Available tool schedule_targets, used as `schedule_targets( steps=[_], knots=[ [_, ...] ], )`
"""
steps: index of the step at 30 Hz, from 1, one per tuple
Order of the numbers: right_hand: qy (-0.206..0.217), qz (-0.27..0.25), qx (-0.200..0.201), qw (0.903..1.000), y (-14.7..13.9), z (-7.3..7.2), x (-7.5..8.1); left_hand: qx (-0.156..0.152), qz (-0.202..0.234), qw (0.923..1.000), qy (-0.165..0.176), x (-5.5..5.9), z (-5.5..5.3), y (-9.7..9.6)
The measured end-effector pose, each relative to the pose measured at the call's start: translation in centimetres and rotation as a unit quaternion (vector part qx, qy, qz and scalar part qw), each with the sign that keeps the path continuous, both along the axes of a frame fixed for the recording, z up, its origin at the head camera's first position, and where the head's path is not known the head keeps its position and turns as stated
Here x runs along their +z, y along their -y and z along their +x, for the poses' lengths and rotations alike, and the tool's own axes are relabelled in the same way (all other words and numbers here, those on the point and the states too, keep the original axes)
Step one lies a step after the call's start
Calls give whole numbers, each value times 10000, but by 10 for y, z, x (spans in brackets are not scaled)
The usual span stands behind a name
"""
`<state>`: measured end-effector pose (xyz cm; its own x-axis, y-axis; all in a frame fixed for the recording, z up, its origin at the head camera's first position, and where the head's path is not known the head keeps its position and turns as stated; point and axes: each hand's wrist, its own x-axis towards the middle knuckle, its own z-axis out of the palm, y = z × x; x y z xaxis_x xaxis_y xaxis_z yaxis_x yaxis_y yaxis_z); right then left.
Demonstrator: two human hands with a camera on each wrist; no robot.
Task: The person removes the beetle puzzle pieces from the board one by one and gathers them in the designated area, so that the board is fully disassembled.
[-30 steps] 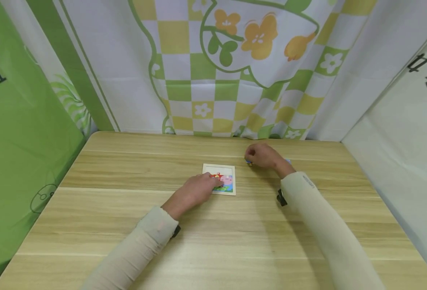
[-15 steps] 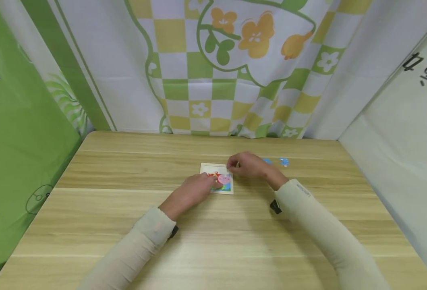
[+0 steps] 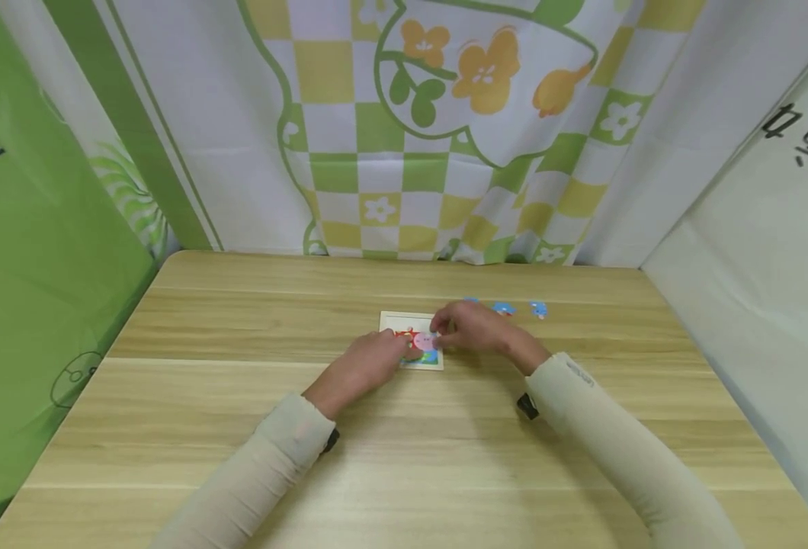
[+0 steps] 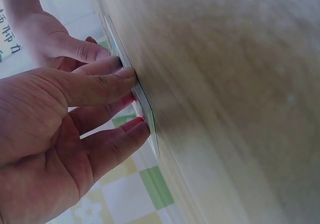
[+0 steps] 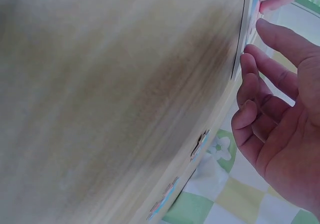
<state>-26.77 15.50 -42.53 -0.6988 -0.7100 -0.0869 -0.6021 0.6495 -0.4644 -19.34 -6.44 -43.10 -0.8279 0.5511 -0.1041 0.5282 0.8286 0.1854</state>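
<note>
A small jigsaw puzzle with a pale wooden frame (image 3: 440,367) lies on the table, its lower part showing a pink pig face (image 3: 423,341), red, green and blue. My left hand (image 3: 370,357) rests its outstretched fingertips on the picture; in the left wrist view, the fingers (image 4: 117,146) meet the thin board. At the right side of the frame, my right hand (image 3: 472,328) holds thumb and forefinger around a puzzle piece that is mostly hidden. The right wrist view shows the right thumb (image 5: 285,39) and forefinger at the board's edge, the other fingers bent.
Several loose blue puzzle pieces (image 3: 504,308) lie in a row behind and right of the right hand. The wooden table (image 3: 239,427) ends at a checked curtain (image 3: 376,183). A green cloth (image 3: 47,290) hangs at the left and a white one (image 3: 754,290) at the right.
My right hand has moved left and toward me, from beside the loose pieces to the frame's right side. The loose pieces are now uncovered. My left hand has stayed on the picture.
</note>
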Motion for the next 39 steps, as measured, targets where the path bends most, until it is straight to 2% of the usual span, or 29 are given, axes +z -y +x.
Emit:
schedule_targets(
  steps=[9, 14, 24, 30, 32, 33, 39],
  knots=[
    [-275, 42, -15, 9996, 1, 5, -4, -41, 62, 9999, -99, 1, 0, 1],
    [-277, 11, -167, 9995, 3, 7, -5, -64, 104, 9999, -46, 1, 0, 2],
    [-234, 36, -560, 9982, 5, 11, -6, -63, -109, 9998, 131, 4, -1, 0],
    [-246, -127, -543, 9981, 5, 13, -7, -139, -100, 9997, 144, -1, -4, 1],
    [-293, -153, -576, 9978, 5, 13, -7, -147, -79, 9998, 115, -1, -4, 2],
    [-344, -175, -588, 9975, 5, 14, -7, -107, -108, 9998, 163, 3, -3, 0],
    [-639, -375, -586, 9955, 6, 14, -7, -70, -152, 9997, 190, 1, -4, 0]
  ],
)
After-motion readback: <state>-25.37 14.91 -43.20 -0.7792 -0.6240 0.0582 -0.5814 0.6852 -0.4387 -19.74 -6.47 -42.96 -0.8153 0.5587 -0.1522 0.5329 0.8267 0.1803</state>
